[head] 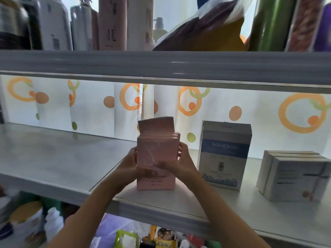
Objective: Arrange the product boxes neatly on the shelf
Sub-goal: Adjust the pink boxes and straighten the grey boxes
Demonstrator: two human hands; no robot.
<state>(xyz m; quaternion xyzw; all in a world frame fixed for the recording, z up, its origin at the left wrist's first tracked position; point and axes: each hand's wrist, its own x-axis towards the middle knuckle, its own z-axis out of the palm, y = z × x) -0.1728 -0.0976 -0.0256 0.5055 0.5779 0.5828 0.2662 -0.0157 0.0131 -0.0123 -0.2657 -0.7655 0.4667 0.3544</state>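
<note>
Left hand (131, 162) and right hand (180, 161) clamped on upright pink boxes (155, 158), long axis vertical, on shelf (53, 158)

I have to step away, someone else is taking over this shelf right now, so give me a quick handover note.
Left hand and right hand both grip the pink boxes, a front-to-back stack standing on the middle shelf; the rearmost box's flap is open.
The blue-and-white box stands upright just right of them; the grey boxes sit grouped at the far right.
Done: three groups stand on the shelf.
Left: square up the pink stack, close the flap, even the row.
</note>
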